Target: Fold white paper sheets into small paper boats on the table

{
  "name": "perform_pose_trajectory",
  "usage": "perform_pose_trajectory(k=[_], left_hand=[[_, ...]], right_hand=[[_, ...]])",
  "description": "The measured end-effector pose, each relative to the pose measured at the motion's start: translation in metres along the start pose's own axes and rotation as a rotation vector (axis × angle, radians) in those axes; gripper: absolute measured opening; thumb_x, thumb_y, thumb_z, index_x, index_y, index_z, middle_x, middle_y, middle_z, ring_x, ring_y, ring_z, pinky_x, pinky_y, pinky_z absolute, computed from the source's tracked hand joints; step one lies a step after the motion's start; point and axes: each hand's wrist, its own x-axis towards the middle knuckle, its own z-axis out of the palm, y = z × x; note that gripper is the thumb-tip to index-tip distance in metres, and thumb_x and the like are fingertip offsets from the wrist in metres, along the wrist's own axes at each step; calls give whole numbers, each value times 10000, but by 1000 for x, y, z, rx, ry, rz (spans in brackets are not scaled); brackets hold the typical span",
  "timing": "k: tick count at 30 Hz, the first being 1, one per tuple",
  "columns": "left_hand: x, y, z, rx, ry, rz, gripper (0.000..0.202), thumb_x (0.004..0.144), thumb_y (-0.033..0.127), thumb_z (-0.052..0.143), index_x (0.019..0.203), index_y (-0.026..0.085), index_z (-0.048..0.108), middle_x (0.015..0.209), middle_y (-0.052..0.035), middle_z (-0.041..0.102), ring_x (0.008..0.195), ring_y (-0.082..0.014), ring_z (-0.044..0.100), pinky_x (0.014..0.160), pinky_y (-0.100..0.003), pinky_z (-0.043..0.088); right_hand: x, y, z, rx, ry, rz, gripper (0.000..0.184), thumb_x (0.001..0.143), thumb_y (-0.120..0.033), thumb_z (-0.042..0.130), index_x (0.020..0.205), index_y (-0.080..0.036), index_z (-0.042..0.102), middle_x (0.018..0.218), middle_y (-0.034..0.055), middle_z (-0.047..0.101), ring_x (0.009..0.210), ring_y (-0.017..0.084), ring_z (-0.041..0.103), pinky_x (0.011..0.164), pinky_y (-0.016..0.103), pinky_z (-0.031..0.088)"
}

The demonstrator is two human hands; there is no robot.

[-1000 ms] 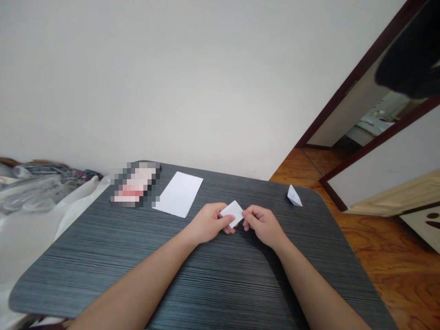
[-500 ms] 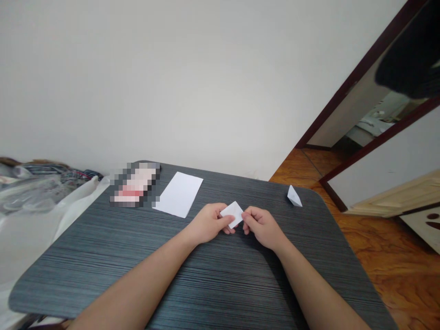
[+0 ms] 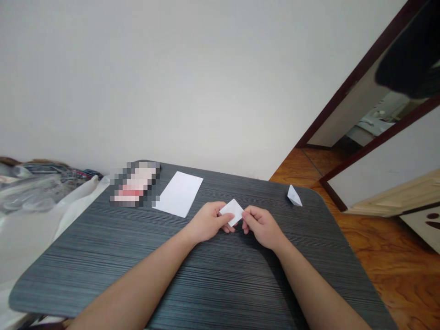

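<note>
The table (image 3: 103, 266) is showing a matt, dark grey finish with fine streaked grain. The sheet (image 3: 178, 200) and the folded slip (image 3: 233, 211) are looking like smooth white paper. The floor (image 3: 395, 256) is gleaming as glossy, varnished wood.

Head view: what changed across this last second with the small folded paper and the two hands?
Very little. The small folded paper edged slightly up and away, both hands moving with it. The left hand and right hand kept pinching it from either side just above the table. The flat white sheet and the folded paper piece near the far right edge stayed put.
</note>
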Motion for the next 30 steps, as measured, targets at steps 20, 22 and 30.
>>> perform_pose_trajectory(k=[20, 22, 30], left_hand=[[0, -2, 2, 7, -24, 22, 315, 848, 414, 468, 828, 115, 568, 667, -68, 666, 591, -145, 630, 591, -274, 507], [-1, -2, 2, 3, -18, 29, 339, 860, 420, 442, 799, 112, 571, 660, -73, 666, 586, -144, 628, 585, -272, 506], [-2, -1, 0, 27, -15, 32, 357, 856, 407, 447, 768, 102, 612, 661, -79, 669, 581, -140, 621, 581, -261, 500]], right_hand=[[0, 1, 0, -67, 63, -37, 264, 883, -318, 465, 661, -186, 517, 560, -19, 569, 520, 118, 515, 558, 231, 398], [1, 1, 0, -75, 57, -37, 262, 882, -309, 468, 654, -187, 511, 561, -19, 570, 525, 119, 516, 568, 233, 400], [1, -1, 1, -50, 40, -25, 253, 880, -302, 467, 657, -187, 503, 557, -24, 564, 517, 115, 510, 566, 232, 399]])
